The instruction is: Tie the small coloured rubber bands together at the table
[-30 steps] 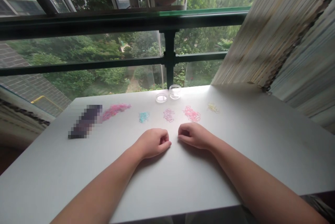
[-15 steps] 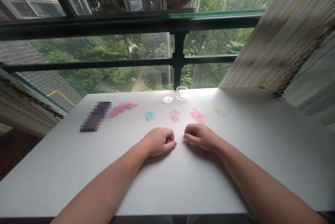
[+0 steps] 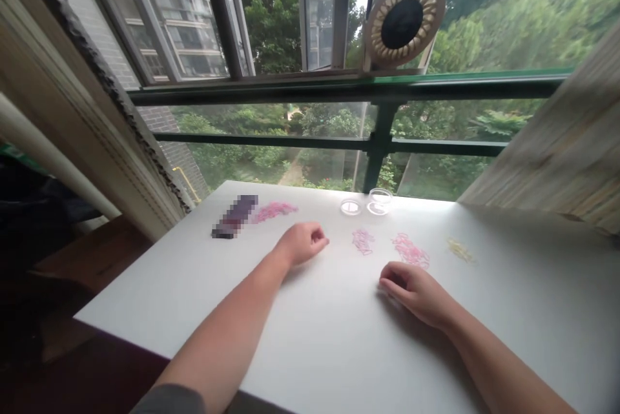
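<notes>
My left hand (image 3: 303, 243) is curled closed above the table, left of the lilac pile (image 3: 362, 241); anything inside its fingers is hidden. The teal pile does not show now, and the left hand covers about where it lay. Close in front of the pink pile (image 3: 410, 250), my right hand (image 3: 411, 288) rests low with thumb and fingers drawn together. What it may hold cannot be seen. The piles consist of small thin loops, like paper clips or little bands. Farther right lies a yellow pile (image 3: 460, 250).
A mixed pink and purple heap (image 3: 275, 210) lies at the back left, beside a dark pixelated oblong (image 3: 236, 216). Two clear round dishes (image 3: 350, 207) stand at the table's back edge. Behind the white table (image 3: 310, 336) are a green railing (image 3: 290, 88), window and curtains.
My view has swung left, so the scene sits farther right. The left hand has moved left and away from me, toward the teal pile's place. The right hand stays near the pink pile.
</notes>
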A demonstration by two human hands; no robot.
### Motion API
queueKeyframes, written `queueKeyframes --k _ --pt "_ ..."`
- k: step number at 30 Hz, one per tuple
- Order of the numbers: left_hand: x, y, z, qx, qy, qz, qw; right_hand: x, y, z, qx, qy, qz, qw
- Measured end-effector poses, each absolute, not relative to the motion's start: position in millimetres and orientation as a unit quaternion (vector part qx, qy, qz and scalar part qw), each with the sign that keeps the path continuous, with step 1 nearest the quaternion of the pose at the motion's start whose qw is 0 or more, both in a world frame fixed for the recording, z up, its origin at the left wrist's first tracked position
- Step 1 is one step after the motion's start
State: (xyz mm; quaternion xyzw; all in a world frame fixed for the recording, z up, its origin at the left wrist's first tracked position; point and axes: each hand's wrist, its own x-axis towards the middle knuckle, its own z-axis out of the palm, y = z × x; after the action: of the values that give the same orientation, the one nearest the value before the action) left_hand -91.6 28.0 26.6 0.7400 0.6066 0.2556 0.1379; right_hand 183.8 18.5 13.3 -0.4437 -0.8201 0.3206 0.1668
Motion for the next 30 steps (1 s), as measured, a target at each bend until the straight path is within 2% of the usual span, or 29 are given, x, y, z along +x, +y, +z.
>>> queueKeyframes --k 5,10,30 --pt "-156.2 36.0 26.3 0.590 0.751 0.296 0.033 183.6 18.9 14.3 -0.440 -0.824 0.312 0.174" --pt "-194.8 36.9 13.2 0.528 0.802 0.280 0.001 183.3 18.8 13.8 -0.441 -0.826 0.310 0.166" --pt "-203.1 59.1 -4.7 0.519 0.814 0.258 -0.029 182.7 19.2 14.7 -0.438 -0.828 0.309 0.165"
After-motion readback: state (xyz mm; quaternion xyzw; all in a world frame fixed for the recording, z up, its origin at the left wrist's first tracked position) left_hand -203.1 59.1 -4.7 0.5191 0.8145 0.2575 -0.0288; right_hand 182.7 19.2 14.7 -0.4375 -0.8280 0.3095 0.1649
